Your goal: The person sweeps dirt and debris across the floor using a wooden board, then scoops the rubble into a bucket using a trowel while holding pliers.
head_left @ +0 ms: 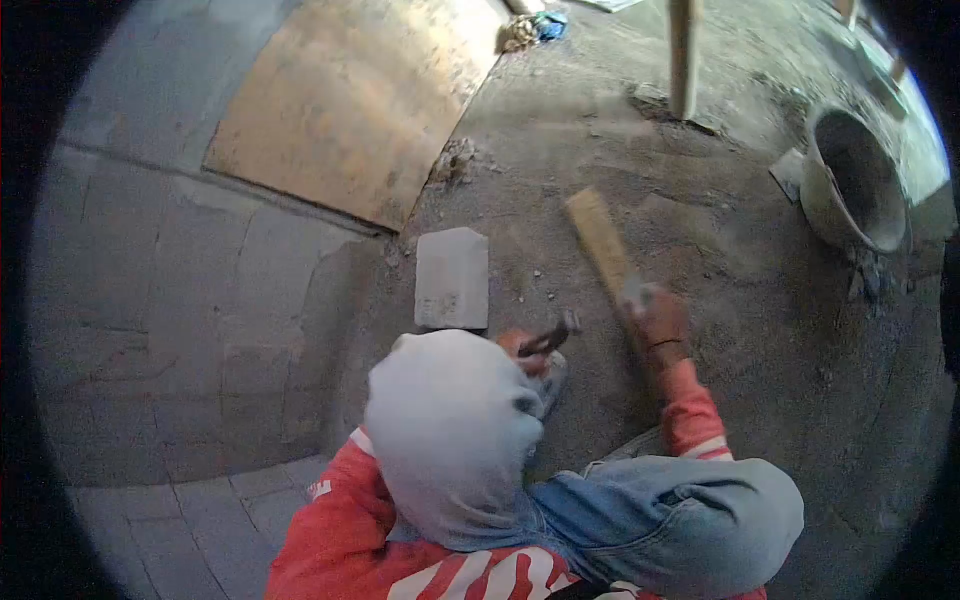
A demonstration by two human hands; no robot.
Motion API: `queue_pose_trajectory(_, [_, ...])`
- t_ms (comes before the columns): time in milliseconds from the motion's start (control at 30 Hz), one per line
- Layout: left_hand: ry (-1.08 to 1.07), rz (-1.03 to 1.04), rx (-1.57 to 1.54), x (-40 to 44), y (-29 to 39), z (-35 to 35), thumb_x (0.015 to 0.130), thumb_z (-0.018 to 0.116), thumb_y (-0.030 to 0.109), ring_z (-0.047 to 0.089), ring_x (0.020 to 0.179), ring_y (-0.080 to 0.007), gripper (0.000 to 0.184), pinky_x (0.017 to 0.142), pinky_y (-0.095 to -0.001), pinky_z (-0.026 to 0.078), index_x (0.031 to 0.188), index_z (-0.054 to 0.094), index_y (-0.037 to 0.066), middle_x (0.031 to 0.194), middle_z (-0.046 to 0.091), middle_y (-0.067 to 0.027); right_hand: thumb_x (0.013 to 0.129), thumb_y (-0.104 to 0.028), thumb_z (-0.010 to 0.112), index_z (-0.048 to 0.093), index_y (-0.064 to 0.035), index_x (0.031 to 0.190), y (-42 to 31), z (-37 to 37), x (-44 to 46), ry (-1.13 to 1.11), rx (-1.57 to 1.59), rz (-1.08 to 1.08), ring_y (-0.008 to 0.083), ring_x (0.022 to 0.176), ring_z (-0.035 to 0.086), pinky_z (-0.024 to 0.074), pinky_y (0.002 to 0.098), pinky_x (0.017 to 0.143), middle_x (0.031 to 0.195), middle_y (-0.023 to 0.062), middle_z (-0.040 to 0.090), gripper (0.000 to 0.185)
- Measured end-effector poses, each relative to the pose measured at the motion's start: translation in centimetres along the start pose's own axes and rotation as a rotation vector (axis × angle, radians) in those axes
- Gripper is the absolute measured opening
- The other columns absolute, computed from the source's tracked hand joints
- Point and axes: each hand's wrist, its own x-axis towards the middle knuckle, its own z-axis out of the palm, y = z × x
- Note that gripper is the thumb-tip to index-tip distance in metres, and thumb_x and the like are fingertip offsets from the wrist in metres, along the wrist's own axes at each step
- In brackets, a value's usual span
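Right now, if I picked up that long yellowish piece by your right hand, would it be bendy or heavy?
Probably stiff: the yellowish piece looks like wood and runs straight, without sagging. It's likely fairly light for its length, since it looks narrow. It may tip at the far end, because a long part sticks out past the right hand.

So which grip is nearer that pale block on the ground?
Left: the left grip is by the pale block, off its near right corner; the right grip is farther right, at the board.
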Motion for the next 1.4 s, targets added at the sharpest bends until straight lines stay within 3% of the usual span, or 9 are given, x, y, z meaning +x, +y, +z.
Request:
queue_pose_trajectory(200, [1.049, -0.123, 0.133, 4.0, -1.7, -3.8, 0.075, 0.069, 0.048, 0.059, 0.090, -0.0335, 0.053, 0.080, -0.0409, 0.046, 0.100, 0.062, 0.001, 0.086, 0.061, -0.0188, 0.079, -0.030, 0.065, 0.061, -0.0056, 0.100, 8.0, -9.5, 3.9, 0.168, -0.267, 0.171, 0.0408, 0.086, 0.060, 0.0482, 0.0456, 0.076, 0.095, 0.0218, 0.063, 0.032])
queue_pose_trajectory(633, [0.971, -0.153, 0.566, 5.9, -6.5, -15.1, 0.068, 0.079, 0.034, 0.058, 0.101, -0.0332, 0.047, 0.082, -0.0430, 0.049, 0.104, 0.060, 0.010, 0.117, 0.052, -0.0110, 0.077, -0.005, 0.065, 0.050, 0.0030, 0.117, 5.0, -26.9, 8.9, -0.193, -0.526, -0.452, 0.0408, 0.103, 0.054, 0.0417, 0.0433, 0.090, 0.112, 0.0245, 0.055, 0.043])
queue_pose_trajectory(833, [0.889, -0.207, 0.460, 3.0, -9.7, -16.6, 0.067, 0.079, 0.035, 0.056, 0.107, -0.0334, 0.052, 0.086, -0.0422, 0.047, 0.108, 0.060, 0.009, 0.113, 0.056, -0.0121, 0.079, -0.020, 0.066, 0.049, 0.0022, 0.120, -11.1, -17.4, 14.8, -0.241, -0.485, -0.253, 0.0400, 0.109, 0.051, 0.0405, 0.0417, 0.093, 0.118, 0.0262, 0.052, 0.049])
queue_pose_trajectory(967, [1.317, -0.128, 0.294, -4.1, -15.8, -16.6, 0.065, 0.078, 0.039, 0.056, 0.108, -0.0320, 0.058, 0.090, -0.0414, 0.045, 0.109, 0.060, 0.005, 0.112, 0.059, -0.0158, 0.078, -0.030, 0.068, 0.058, -0.0030, 0.104, -20.8, -8.0, 14.3, -0.548, -0.230, -0.329, 0.0343, 0.091, 0.062, 0.0484, 0.0400, 0.080, 0.099, 0.0190, 0.064, 0.039])
queue_pose_trajectory(1100, [1.428, -0.825, 0.082, -11.3, -22.2, -13.9, 0.064, 0.075, 0.052, 0.059, 0.100, -0.0402, 0.076, 0.085, -0.0463, 0.047, 0.115, 0.059, -0.001, 0.107, 0.062, -0.0239, 0.077, -0.025, 0.067, 0.062, -0.0098, 0.102, -22.5, 7.2, 9.1, -0.619, -0.184, -0.463, 0.0364, 0.085, 0.063, 0.0501, 0.0460, 0.073, 0.090, 0.0167, 0.065, 0.030])
queue_pose_trajectory(1133, [1.416, -0.934, 0.456, -11.6, -32.6, -11.2, 0.066, 0.074, 0.054, 0.057, 0.104, -0.0408, 0.079, 0.089, -0.0464, 0.045, 0.118, 0.056, -0.003, 0.110, 0.060, -0.0256, 0.078, -0.024, 0.064, 0.061, -0.0112, 0.104, -22.9, 11.5, 7.8, -0.689, -0.211, -0.417, 0.0370, 0.085, 0.063, 0.0504, 0.0467, 0.073, 0.089, 0.0167, 0.065, 0.029])
queue_pose_trajectory(1167, [1.450, -0.985, -0.050, -13.6, -29.1, -11.0, 0.069, 0.071, 0.054, 0.055, 0.107, -0.0413, 0.078, 0.093, -0.0458, 0.043, 0.119, 0.056, -0.003, 0.112, 0.059, -0.0271, 0.079, -0.024, 0.062, 0.061, -0.0105, 0.103, -22.8, 15.2, 6.1, -0.645, -0.144, -0.365, 0.0380, 0.085, 0.063, 0.0504, 0.0466, 0.072, 0.087, 0.0177, 0.065, 0.028])
queue_pose_trajectory(1367, [1.571, -1.228, -0.047, -13.9, -29.9, -6.6, 0.072, 0.071, 0.052, 0.055, 0.104, -0.0416, 0.073, 0.091, -0.0460, 0.042, 0.116, 0.057, -0.004, 0.112, 0.059, -0.0260, 0.078, -0.029, 0.064, 0.059, -0.0071, 0.095, -22.6, 15.9, 6.3, -0.286, -0.133, -0.041, 0.0381, 0.083, 0.063, 0.0501, 0.0480, 0.070, 0.086, 0.0180, 0.065, 0.028])
queue_pose_trajectory(1400, [1.689, -0.951, 0.089, -12.8, -28.2, -7.6, 0.072, 0.071, 0.051, 0.056, 0.101, -0.0417, 0.070, 0.088, -0.0467, 0.043, 0.113, 0.058, -0.004, 0.109, 0.059, -0.0246, 0.078, -0.030, 0.064, 0.058, -0.0068, 0.095, -20.2, 15.5, 7.9, -0.149, -0.140, -0.015, 0.0385, 0.082, 0.063, 0.0500, 0.0487, 0.069, 0.087, 0.0181, 0.065, 0.029])
